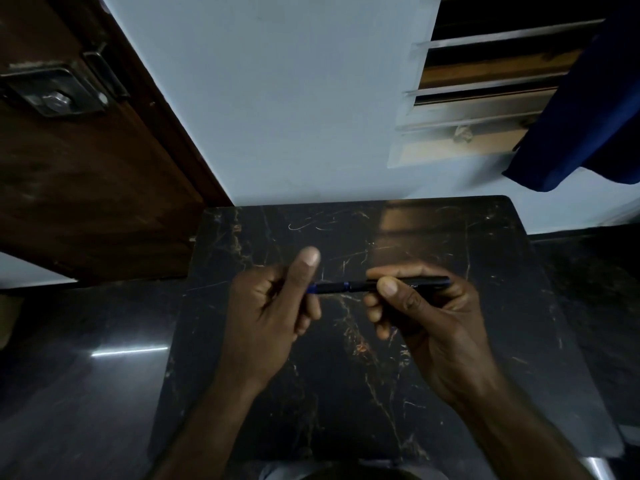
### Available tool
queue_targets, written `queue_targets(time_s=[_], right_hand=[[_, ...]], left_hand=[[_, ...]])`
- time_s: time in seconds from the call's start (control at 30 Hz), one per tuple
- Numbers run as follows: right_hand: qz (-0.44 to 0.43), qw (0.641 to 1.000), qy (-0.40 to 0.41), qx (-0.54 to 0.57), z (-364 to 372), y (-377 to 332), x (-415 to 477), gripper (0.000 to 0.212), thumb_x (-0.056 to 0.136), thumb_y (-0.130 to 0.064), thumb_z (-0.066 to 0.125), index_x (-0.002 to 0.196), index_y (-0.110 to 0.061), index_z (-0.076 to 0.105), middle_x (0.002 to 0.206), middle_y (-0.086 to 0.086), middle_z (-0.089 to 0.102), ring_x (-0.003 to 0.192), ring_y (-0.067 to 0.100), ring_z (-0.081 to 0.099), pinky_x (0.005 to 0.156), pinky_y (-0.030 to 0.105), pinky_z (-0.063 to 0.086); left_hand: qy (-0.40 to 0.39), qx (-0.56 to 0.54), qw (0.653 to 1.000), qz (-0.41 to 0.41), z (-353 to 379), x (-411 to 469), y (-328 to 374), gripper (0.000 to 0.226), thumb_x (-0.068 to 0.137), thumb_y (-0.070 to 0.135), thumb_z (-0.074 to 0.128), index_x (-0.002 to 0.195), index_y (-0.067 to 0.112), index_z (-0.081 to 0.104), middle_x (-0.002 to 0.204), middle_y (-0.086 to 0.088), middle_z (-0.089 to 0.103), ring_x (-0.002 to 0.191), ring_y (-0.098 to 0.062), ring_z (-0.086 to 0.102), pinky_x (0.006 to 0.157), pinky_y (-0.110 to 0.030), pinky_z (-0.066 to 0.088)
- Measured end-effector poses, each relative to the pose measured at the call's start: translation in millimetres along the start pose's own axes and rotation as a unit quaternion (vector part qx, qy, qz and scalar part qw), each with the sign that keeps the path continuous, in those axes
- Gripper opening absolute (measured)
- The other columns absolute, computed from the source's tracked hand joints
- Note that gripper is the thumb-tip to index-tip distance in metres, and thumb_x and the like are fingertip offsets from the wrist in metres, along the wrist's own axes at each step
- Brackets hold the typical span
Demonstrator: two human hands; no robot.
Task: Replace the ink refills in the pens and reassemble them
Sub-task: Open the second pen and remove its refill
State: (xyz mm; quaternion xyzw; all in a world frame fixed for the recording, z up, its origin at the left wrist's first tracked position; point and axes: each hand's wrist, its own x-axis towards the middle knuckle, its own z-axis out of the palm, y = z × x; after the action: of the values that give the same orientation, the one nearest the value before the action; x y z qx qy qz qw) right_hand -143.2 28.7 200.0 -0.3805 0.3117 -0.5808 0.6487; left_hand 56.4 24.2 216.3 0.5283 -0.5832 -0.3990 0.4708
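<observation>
A black pen (349, 286) with blue accents lies level between both hands, above the middle of a dark marble table (450, 341). My left hand (273, 313) is curled around the pen's left end, thumb pointing up, and hides the tip. My right hand (422, 313) pinches the barrel between thumb and fingers; the right end of the pen sticks out past the index finger. The hand partly covers a white print on the barrel. No loose refill or other pen shows on the table.
The marble table is backed by a pale blue wall (277, 98). A brown wooden door (86, 168) with a metal latch stands at the left. A louvred window (485, 98) and a blue cloth (588, 116) are at the upper right. Dark glossy floor surrounds the table.
</observation>
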Motion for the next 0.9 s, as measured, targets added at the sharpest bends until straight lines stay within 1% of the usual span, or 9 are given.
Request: queue_targets(time_s=[0.1, 0.2, 0.3, 0.43, 0.53, 0.6, 0.67, 0.77, 0.9], right_hand=[[-0.002, 1.0, 0.007, 0.003, 4, 3, 0, 0.023, 0.087, -0.018, 0.079, 0.103, -0.001, 0.077, 0.081, 0.019, 0.072, 0.067, 0.026, 0.068, 0.053, 0.029, 0.054], [-0.002, 1.0, 0.027, -0.004, 4, 3, -1, 0.017, 0.09, -0.013, 0.076, 0.102, -0.001, 0.077, 0.082, 0.021, 0.072, 0.068, 0.027, 0.068, 0.053, 0.03, 0.053], [-0.005, 0.999, 0.039, -0.009, 5, 4, -3, 0.017, 0.089, -0.01, 0.071, 0.101, -0.001, 0.077, 0.083, 0.023, 0.073, 0.068, 0.029, 0.069, 0.052, 0.031, 0.054], [-0.012, 0.999, 0.033, -0.011, 11, 7, -7, 0.018, 0.088, -0.011, 0.07, 0.102, -0.001, 0.077, 0.084, 0.022, 0.075, 0.07, 0.028, 0.072, 0.053, 0.031, 0.055], [-0.015, 0.999, 0.039, -0.004, 12, 6, -7, 0.018, 0.089, -0.011, 0.069, 0.102, -0.002, 0.077, 0.085, 0.022, 0.075, 0.071, 0.028, 0.071, 0.054, 0.031, 0.056], [-0.019, 0.999, 0.04, 0.005, 9, 3, -6, 0.016, 0.092, -0.012, 0.072, 0.104, -0.002, 0.076, 0.086, 0.023, 0.074, 0.072, 0.028, 0.071, 0.055, 0.031, 0.055], [-0.024, 0.999, 0.035, 0.006, 7, 2, -5, 0.021, 0.091, -0.014, 0.074, 0.106, 0.0, 0.075, 0.088, 0.024, 0.074, 0.074, 0.029, 0.071, 0.056, 0.031, 0.055], [-0.031, 0.999, 0.028, 0.007, 7, 2, -6, 0.025, 0.09, -0.014, 0.074, 0.109, 0.002, 0.074, 0.091, 0.027, 0.074, 0.076, 0.031, 0.072, 0.057, 0.032, 0.056], [-0.035, 0.999, 0.023, 0.012, 8, 4, -6, 0.027, 0.09, -0.015, 0.075, 0.111, 0.003, 0.073, 0.094, 0.027, 0.074, 0.078, 0.03, 0.072, 0.058, 0.032, 0.056]], left_hand=[[-0.015, -0.107, 0.994, -0.026, -4, 4, 0, 0.043, 0.106, 0.045, 0.051, 0.079, 0.022, 0.075, 0.068, -0.004, 0.068, 0.053, -0.016, 0.062, 0.046, -0.027, 0.048], [-0.077, -0.15, 0.986, 0.01, -9, 3, -3, 0.017, 0.099, 0.029, 0.071, 0.111, 0.018, 0.074, 0.095, -0.004, 0.071, 0.077, -0.019, 0.071, 0.059, -0.032, 0.06], [-0.052, -0.089, 0.993, 0.049, -11, 3, -7, 0.008, 0.096, 0.017, 0.078, 0.103, 0.022, 0.078, 0.088, -0.006, 0.075, 0.07, -0.013, 0.073, 0.058, -0.027, 0.062], [-0.001, -0.083, 0.997, 0.011, -5, 4, -7, 0.023, 0.103, 0.035, 0.067, 0.088, 0.022, 0.077, 0.064, -0.006, 0.071, 0.049, -0.016, 0.069, 0.05, -0.029, 0.058], [-0.078, -0.192, 0.977, -0.038, -4, 2, -2, 0.035, 0.1, 0.049, 0.068, 0.11, 0.017, 0.077, 0.074, -0.005, 0.071, 0.065, -0.023, 0.072, 0.059, -0.037, 0.061], [-0.117, -0.192, 0.974, -0.026, -5, 1, -2, 0.028, 0.097, 0.033, 0.075, 0.121, 0.018, 0.074, 0.087, -0.004, 0.073, 0.078, -0.022, 0.073, 0.068, -0.036, 0.063], [-0.103, -0.158, 0.982, 0.003, -5, 0, -3, 0.021, 0.095, 0.019, 0.074, 0.116, 0.018, 0.076, 0.091, -0.007, 0.075, 0.078, -0.019, 0.075, 0.069, -0.031, 0.064], [-0.051, -0.165, 0.985, -0.002, -2, 0, -3, 0.009, 0.098, 0.023, 0.07, 0.098, 0.017, 0.076, 0.074, -0.006, 0.072, 0.065, -0.017, 0.072, 0.058, -0.03, 0.061], [0.016, -0.18, 0.983, -0.042, -2, 6, -3, 0.028, 0.101, 0.037, 0.065, 0.077, 0.022, 0.069, 0.058, 0.001, 0.06, 0.049, -0.014, 0.059, 0.046, -0.03, 0.054]])
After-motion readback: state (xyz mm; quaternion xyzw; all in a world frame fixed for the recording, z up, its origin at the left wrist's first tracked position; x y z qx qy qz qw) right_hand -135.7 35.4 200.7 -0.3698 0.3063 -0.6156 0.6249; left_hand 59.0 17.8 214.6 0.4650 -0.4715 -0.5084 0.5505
